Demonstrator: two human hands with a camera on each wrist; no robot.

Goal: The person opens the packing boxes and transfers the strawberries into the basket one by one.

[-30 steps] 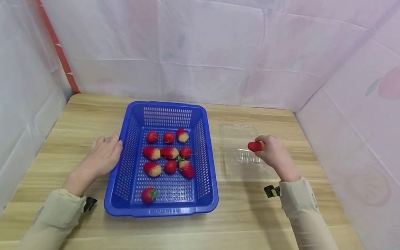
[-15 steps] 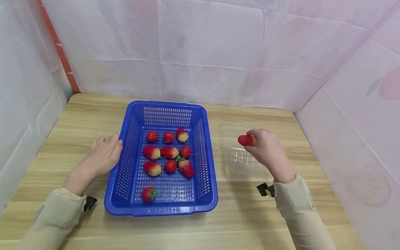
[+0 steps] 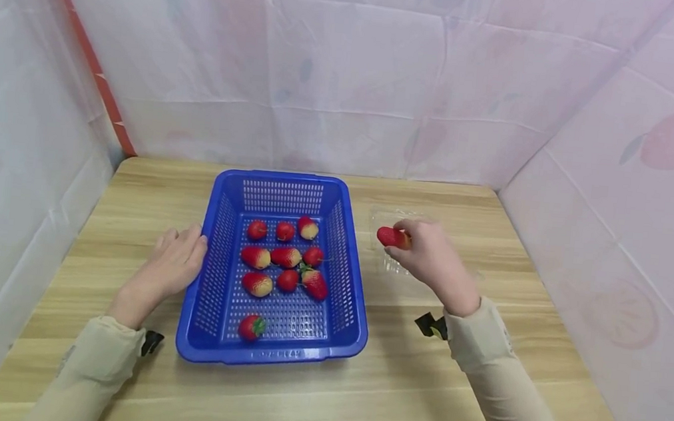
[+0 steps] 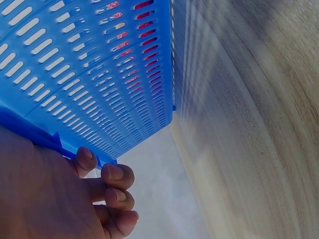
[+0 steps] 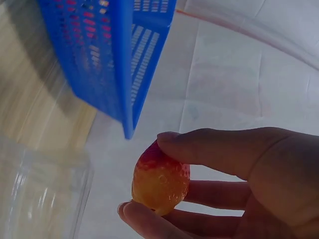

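Observation:
A blue plastic basket [image 3: 270, 358] sits left of centre on the table, with several toy strawberries [image 3: 257, 284] and small red round fruits [image 3: 257, 230] spread over its bottom. At its left rim is my left hand [image 3: 171, 263], whose curled fingers hold the edge; the left wrist view shows the fingertips [image 4: 114, 172] by the rim. With thumb and fingers, my right hand [image 3: 432, 259] pinches a red-and-yellow strawberry [image 3: 391, 237], its red tip pointing left. Below that hand lies a clear plastic box [image 3: 379, 222], partly hidden by it. In the right wrist view the strawberry [image 5: 160, 181] hangs apart from basket and box.
A wooden table [image 3: 319, 409] carries everything. White printed sheets [image 3: 349, 71] wall it in at the back and both sides, with a red strip [image 3: 104, 86] at the back left corner. Bare wood lies between basket and box.
My right hand has moved left with the strawberry, over the clear box and toward the basket. The left hand and the basket have stayed almost still.

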